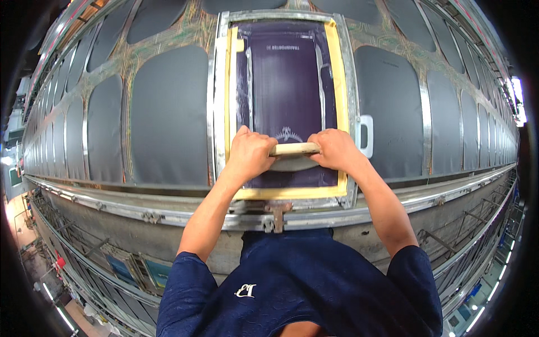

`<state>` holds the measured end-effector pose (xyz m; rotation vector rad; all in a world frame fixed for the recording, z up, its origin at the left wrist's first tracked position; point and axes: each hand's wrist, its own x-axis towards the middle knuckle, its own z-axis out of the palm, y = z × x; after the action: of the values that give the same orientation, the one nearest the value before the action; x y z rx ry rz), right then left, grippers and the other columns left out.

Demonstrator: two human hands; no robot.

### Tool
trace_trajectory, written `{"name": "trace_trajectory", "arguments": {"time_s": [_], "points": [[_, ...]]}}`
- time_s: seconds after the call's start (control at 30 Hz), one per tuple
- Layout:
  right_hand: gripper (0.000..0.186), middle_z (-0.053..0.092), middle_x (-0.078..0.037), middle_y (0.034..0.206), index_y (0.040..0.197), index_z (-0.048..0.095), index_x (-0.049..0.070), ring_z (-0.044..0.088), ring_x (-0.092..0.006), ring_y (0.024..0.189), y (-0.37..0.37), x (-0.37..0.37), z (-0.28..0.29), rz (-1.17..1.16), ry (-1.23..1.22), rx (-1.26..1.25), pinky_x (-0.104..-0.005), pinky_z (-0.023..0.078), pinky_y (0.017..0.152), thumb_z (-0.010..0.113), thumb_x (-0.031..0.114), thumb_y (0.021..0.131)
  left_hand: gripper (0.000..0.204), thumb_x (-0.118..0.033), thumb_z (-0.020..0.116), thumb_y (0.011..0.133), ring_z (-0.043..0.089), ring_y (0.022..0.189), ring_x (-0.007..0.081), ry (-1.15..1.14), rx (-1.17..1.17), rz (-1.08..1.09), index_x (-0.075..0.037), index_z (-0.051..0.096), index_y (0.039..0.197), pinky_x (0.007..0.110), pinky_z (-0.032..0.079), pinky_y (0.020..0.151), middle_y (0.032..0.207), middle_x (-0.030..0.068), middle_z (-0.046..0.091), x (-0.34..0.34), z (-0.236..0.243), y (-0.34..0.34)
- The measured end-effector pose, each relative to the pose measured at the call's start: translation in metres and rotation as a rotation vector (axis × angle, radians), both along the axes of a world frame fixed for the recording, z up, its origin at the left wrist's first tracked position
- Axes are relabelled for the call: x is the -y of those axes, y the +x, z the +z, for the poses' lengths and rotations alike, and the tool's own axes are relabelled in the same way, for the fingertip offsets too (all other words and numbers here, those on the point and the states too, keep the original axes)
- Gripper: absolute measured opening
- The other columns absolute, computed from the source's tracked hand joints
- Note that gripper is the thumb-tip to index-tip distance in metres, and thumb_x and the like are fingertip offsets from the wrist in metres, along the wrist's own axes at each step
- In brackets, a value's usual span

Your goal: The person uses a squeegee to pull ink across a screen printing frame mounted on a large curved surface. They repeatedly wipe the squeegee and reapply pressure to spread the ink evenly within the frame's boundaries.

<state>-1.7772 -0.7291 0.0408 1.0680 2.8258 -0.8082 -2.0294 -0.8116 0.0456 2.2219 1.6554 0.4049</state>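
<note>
A screen-printing frame [347, 67] with metal sides lies flat before me, and its dark purple mesh [285, 92] is edged with yellow tape [340, 73]. Across the near part of the mesh stands a squeegee [293, 149] with a pale wooden handle. My left hand [251, 153] is closed around the handle's left end, and my right hand [335, 150] grips its right end. The squeegee's lower edge is mostly hidden by the handle and my hands. Whitish streaks run along both sides of the mesh.
Dark grey cut panels [168, 115] lie in rows on the long table to the left and right. A metal rail [151, 216] runs along its near edge, with a rusty bracket [277, 216] at the frame. A light grey loop handle [366, 136] sits beside the frame's right side.
</note>
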Motion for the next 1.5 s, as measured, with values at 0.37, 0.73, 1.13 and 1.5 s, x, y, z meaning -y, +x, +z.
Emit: {"name": "trace_trajectory", "arguments": {"time_s": [0.37,0.73,1.13,1.5], "points": [[0.041,0.074,-0.020,0.090,0.097,0.076,0.006,0.071,-0.0395,0.089,-0.088,-0.322,0.000,-0.049,0.076,0.055,-0.0461,0.056,0.082,0.085,0.037,0.073,0.033,-0.038,0.086,0.069,0.072,0.084,0.0340,-0.023,-0.194,0.061,-0.014,0.077,0.089,0.047,0.056,0.082,0.083,0.0124,0.075,-0.322,0.006,-0.080],[0.041,0.069,-0.016,0.069,0.090,0.074,0.002,0.068,-0.0311,0.066,-0.101,-0.355,-0.013,-0.061,0.066,0.010,-0.0414,0.054,0.068,0.088,0.035,0.072,0.040,-0.036,0.088,0.068,0.072,0.084,0.0357,-0.066,-0.111,0.085,-0.016,0.079,0.101,0.045,0.055,0.079,0.085,0.0135,0.075,-0.355,-0.008,-0.091],[0.024,0.071,-0.014,0.082,0.088,0.071,0.010,0.070,-0.0365,0.081,-0.029,-0.079,-0.010,-0.029,0.081,0.021,-0.0466,0.055,0.076,0.082,0.026,0.075,0.021,-0.026,0.087,0.068,0.069,0.069,0.0354,0.075,-0.021,0.065,-0.014,0.074,0.080,0.047,0.056,0.069,0.066,0.0103,0.068,-0.079,-0.010,-0.020],[0.043,0.073,-0.017,0.110,0.112,0.073,0.009,0.065,-0.0378,0.106,0.061,-0.015,-0.005,-0.822,0.550,-0.299,-0.0483,0.051,0.092,0.072,0.046,0.090,0.033,-0.014,0.083,0.060,0.061,0.084,0.0211,0.142,-0.078,0.090,-0.013,0.074,0.092,0.038,0.043,0.080,0.086,-0.0005,0.069,0.066,0.009,0.021]]}}
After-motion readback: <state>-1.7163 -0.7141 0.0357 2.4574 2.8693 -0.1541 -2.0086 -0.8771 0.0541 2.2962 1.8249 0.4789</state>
